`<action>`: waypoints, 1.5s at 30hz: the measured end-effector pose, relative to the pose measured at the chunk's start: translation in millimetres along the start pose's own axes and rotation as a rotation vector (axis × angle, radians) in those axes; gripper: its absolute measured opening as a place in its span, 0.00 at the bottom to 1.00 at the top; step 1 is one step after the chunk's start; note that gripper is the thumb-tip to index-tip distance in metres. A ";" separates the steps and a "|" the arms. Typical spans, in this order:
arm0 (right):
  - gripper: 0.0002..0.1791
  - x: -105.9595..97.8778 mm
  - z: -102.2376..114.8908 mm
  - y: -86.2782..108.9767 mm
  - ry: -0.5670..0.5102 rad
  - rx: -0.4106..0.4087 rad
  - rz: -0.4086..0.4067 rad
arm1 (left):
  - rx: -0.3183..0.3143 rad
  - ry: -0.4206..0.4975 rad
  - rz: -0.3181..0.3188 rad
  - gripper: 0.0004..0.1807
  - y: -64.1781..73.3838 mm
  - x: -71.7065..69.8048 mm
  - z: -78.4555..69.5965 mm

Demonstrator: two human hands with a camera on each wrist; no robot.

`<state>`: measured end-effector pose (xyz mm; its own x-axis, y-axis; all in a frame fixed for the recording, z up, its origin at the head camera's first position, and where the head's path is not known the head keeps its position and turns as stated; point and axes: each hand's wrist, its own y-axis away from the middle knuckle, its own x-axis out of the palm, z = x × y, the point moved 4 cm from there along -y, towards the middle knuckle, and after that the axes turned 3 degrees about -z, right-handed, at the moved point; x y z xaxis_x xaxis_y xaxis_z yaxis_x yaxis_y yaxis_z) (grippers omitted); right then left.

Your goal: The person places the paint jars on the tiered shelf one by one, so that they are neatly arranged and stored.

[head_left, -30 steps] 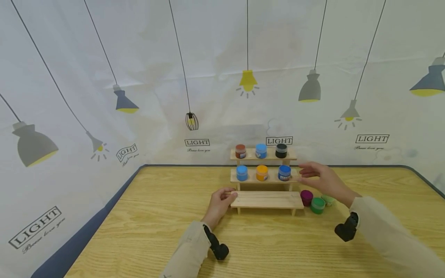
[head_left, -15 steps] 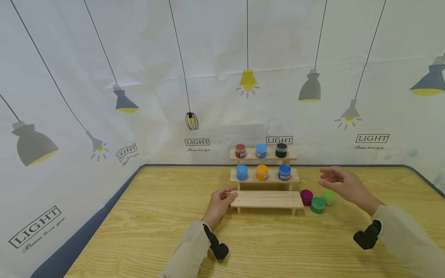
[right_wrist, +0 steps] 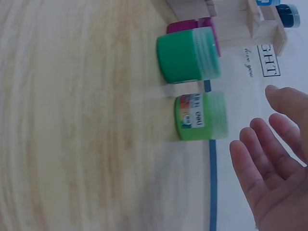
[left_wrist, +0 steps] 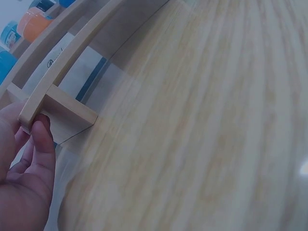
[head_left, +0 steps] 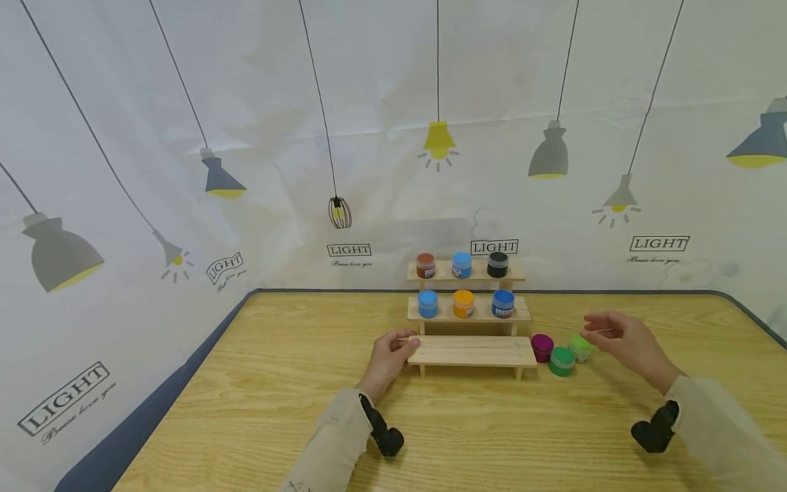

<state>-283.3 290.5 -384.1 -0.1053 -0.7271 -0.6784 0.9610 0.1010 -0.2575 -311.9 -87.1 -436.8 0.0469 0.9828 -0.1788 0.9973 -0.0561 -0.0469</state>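
My left hand pinches the left end of the lowest step of a three-tier wooden display rack; in the left wrist view the thumb lies above the board and fingers curl beneath it. My right hand holds nothing, its fingers loosely bent beside the lid of a light green paint jar. In the right wrist view that jar stands upright with the palm facing its lid. Next to it are a dark green paint jar and a purple paint jar, by the rack's right end.
On the middle tier stand light blue, orange and dark blue jars. Brown, blue and black jars line the top tier. A lamp-printed sheet hangs behind the wooden table.
My right hand has moved right and down, from the middle tier's right end to beside the light green jar. The left hand keeps its grip on the rack.
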 end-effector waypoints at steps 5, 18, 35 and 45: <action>0.25 5.9 -12.0 2.6 -0.010 0.015 -0.022 | -0.002 -0.002 -0.002 0.17 -0.1 0.1 -0.6; 0.30 17.7 -21.7 5.3 -0.030 0.091 0.061 | -0.003 0.001 -0.003 0.17 2.6 0.1 -8.2; 0.28 25.1 -21.6 1.1 -0.038 0.065 0.134 | -0.018 -0.006 -0.001 0.17 -1.1 -0.3 -0.2; 0.28 27.7 -26.8 -0.6 -0.054 0.066 0.150 | -0.019 0.003 0.014 0.16 10.4 -1.2 -19.3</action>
<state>-293.6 288.6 -421.1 0.0522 -0.7427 -0.6676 0.9798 0.1673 -0.1095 -300.6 -85.5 -418.2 0.0609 0.9825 -0.1760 0.9975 -0.0664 -0.0258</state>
